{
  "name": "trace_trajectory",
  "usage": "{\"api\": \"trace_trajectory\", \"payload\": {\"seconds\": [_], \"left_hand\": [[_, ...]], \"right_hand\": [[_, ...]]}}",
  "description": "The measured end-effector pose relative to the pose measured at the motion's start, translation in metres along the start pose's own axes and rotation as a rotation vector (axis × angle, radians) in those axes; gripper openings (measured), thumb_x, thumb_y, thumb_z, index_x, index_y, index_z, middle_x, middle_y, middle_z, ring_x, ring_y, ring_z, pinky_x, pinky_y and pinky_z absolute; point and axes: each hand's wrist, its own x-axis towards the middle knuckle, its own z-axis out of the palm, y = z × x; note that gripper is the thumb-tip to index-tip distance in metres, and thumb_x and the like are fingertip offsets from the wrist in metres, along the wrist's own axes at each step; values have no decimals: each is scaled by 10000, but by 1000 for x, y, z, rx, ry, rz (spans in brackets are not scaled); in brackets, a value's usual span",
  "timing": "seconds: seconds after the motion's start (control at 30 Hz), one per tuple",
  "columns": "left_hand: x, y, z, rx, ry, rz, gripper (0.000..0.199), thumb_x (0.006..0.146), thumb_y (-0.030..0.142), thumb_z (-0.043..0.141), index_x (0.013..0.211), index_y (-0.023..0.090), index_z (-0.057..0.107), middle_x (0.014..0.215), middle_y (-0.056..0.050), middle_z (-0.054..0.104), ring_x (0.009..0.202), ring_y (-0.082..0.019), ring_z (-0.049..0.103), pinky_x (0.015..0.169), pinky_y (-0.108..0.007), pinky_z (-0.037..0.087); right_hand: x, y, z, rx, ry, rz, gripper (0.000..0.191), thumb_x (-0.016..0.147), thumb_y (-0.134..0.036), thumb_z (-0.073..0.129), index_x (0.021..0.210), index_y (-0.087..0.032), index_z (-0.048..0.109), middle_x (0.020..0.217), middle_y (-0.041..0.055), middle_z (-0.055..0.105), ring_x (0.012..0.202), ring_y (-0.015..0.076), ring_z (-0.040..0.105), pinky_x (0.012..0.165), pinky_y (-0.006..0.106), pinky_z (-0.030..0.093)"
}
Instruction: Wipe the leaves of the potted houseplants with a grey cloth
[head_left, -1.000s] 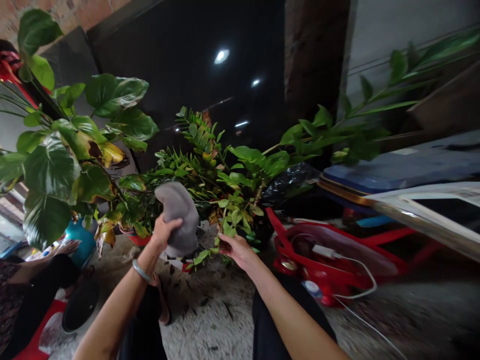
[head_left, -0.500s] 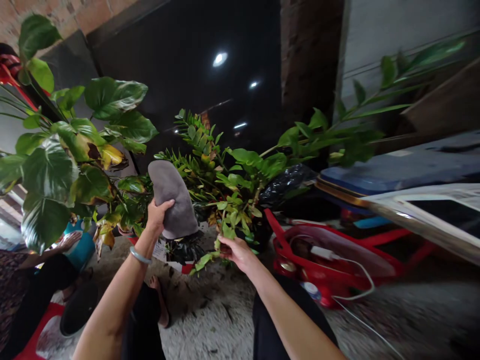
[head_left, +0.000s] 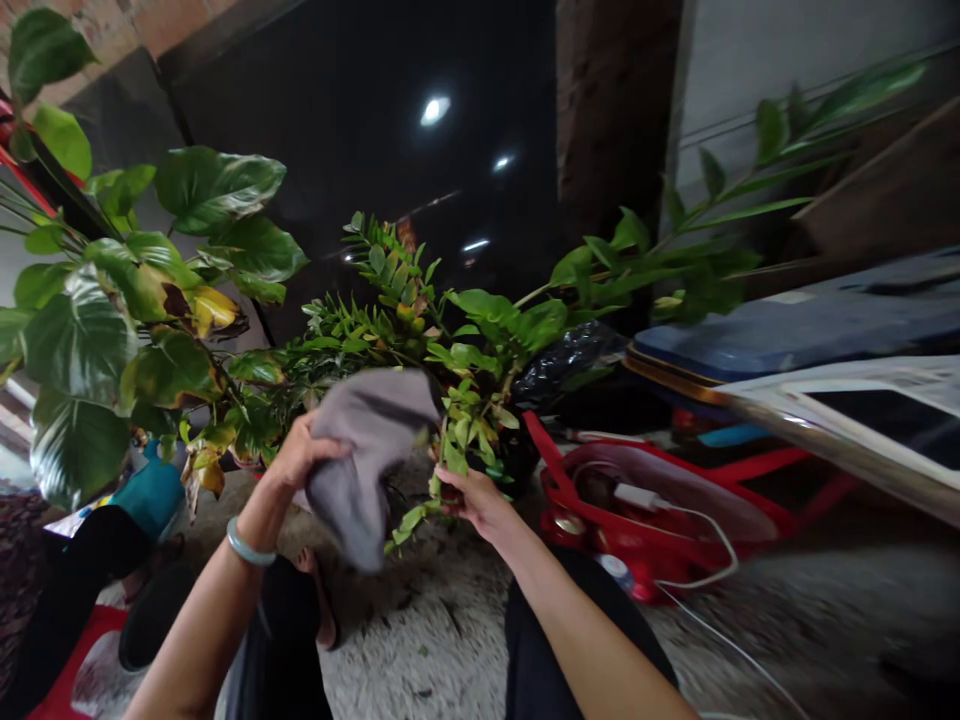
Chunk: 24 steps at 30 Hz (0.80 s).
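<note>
My left hand (head_left: 313, 455), with a pale bangle on its wrist, is closed on a grey cloth (head_left: 360, 450). The cloth is blurred and spread sideways, its right edge close to the green stems. My right hand (head_left: 469, 500) pinches a leafy stem (head_left: 452, 445) low down, to the right of the cloth. Small green leaves hang below those fingers. Behind both hands stands a bushy green plant (head_left: 517, 325), its pot mostly hidden in shadow.
A large-leaved plant (head_left: 82, 330) fills the left. At right lie a red bag (head_left: 600, 510) with a white charger and cable, and a blue-topped surface (head_left: 795, 335). A seated person (head_left: 75, 590) is at lower left, near a dark bucket (head_left: 154, 620).
The grey cloth has swung from upright to spread out, nearer the stem in my right hand. My left hand has shifted slightly left and down. My right hand keeps its grip.
</note>
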Motion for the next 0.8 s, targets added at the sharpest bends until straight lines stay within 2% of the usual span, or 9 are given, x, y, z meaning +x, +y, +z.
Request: {"api": "trace_trajectory", "payload": {"seconds": [0.07, 0.17, 0.3, 0.37, 0.43, 0.5, 0.63, 0.73, 0.8], "left_hand": [[17, 5, -6, -67, 191, 97, 518, 483, 311, 913, 953, 153, 764, 836, -41, 762, 708, -203, 663, 692, -301, 551], [25, -25, -5, -50, 286, 14, 541, 482, 338, 913, 966, 152, 761, 866, -69, 771, 761, -232, 678, 757, -348, 559], [-10, -97, 6, 66, 98, -291, 486, 425, 255, 913, 883, 153, 789, 780, -52, 760, 728, -245, 666, 747, -371, 546], [-33, -113, 7, 80, -47, -368, 463, 421, 248, 918, 863, 164, 807, 761, -37, 760, 717, -245, 665, 717, -361, 546], [-46, -107, 2, 80, -120, -355, 463, 426, 260, 934, 863, 170, 811, 755, -27, 757, 706, -239, 664, 690, -345, 545], [-44, -83, -6, 52, -90, -262, 494, 435, 280, 948, 892, 161, 804, 764, -26, 752, 692, -225, 662, 669, -326, 544], [-11, -43, -18, -37, 169, 1, 531, 489, 332, 925, 964, 147, 776, 821, -37, 755, 715, -213, 672, 693, -314, 560], [0, -58, -14, 77, 319, 38, 496, 531, 347, 891, 973, 156, 771, 838, -48, 758, 758, -239, 681, 721, -337, 568], [-13, -85, -9, 277, 278, -15, 445, 518, 323, 894, 921, 168, 786, 798, -46, 751, 771, -270, 679, 727, -357, 564]], "right_hand": [[-1, -2, 4, 0, 30, 40, 189, 708, -235, 832, 791, -212, 664, 623, 13, 737, 517, 172, 688, 460, 247, 541], [-1, -3, 8, 1, 66, 60, 190, 717, -205, 827, 758, -198, 642, 592, 9, 719, 488, 158, 663, 436, 241, 539], [0, -1, 6, 0, 97, 55, 211, 710, -191, 835, 775, -203, 634, 565, -17, 687, 461, 148, 632, 408, 237, 528], [0, 0, 3, -5, 110, 54, 216, 700, -189, 839, 777, -207, 638, 547, -27, 668, 450, 148, 621, 387, 229, 507], [0, 0, 1, -10, 110, 55, 194, 708, -198, 827, 776, -205, 646, 551, -21, 674, 458, 149, 627, 384, 224, 500], [0, 1, 1, -10, 95, 52, 161, 727, -215, 806, 780, -202, 655, 576, -6, 699, 480, 149, 642, 398, 217, 505], [0, 2, 5, -17, 68, 50, 130, 750, -241, 784, 779, -199, 664, 613, 19, 742, 491, 145, 649, 419, 207, 500], [2, 3, 7, -16, 80, 59, 143, 738, -226, 799, 773, -199, 663, 604, 18, 735, 481, 152, 644, 413, 224, 499], [3, 3, 6, -14, 100, 62, 156, 726, -210, 809, 769, -199, 660, 590, 8, 720, 475, 153, 638, 406, 231, 505]]}}
